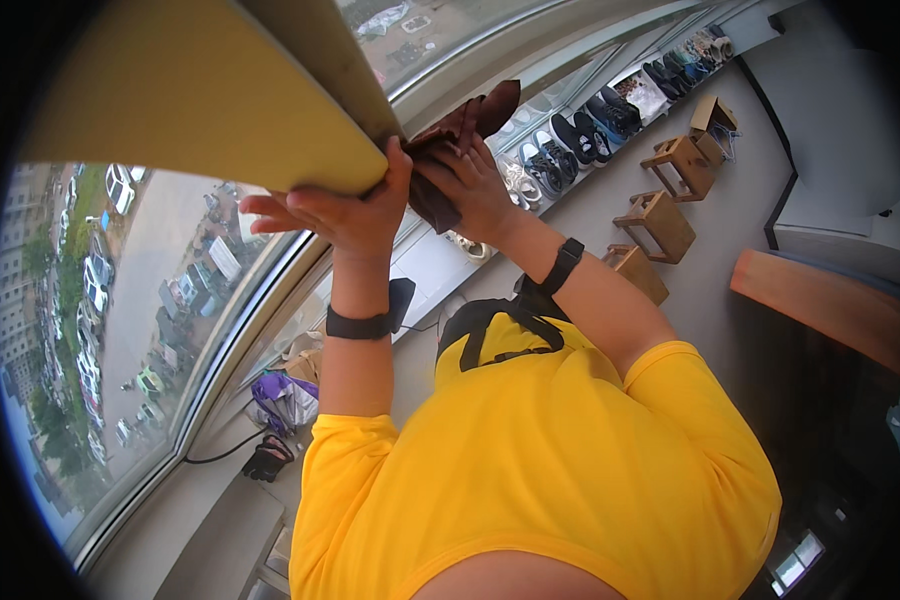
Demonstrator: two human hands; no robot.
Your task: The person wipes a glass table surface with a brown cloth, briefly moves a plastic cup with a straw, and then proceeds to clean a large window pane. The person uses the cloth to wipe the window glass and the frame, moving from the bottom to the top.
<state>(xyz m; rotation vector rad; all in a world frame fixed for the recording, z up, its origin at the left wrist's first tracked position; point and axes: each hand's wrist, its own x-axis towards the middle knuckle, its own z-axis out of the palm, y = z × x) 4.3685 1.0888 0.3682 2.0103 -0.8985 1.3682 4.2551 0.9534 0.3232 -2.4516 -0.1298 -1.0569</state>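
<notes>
A pale yellow panel with a rounded lower corner stands out at the upper left beside a window frame post. My left hand grips the corner of this panel, fingers on the window side and thumb pointing up along its edge. Bunched in my right hand is a dark brown cloth, held against or close to the post just right of the panel. Whether the cloth touches the post cannot be told. Both wrists wear black bands.
Window glass on the left looks down on parked cars and a road. Several pairs of shoes line a white ledge. Wooden stools and a cardboard box stand on the floor. A purple bag and a black glove lie lower left.
</notes>
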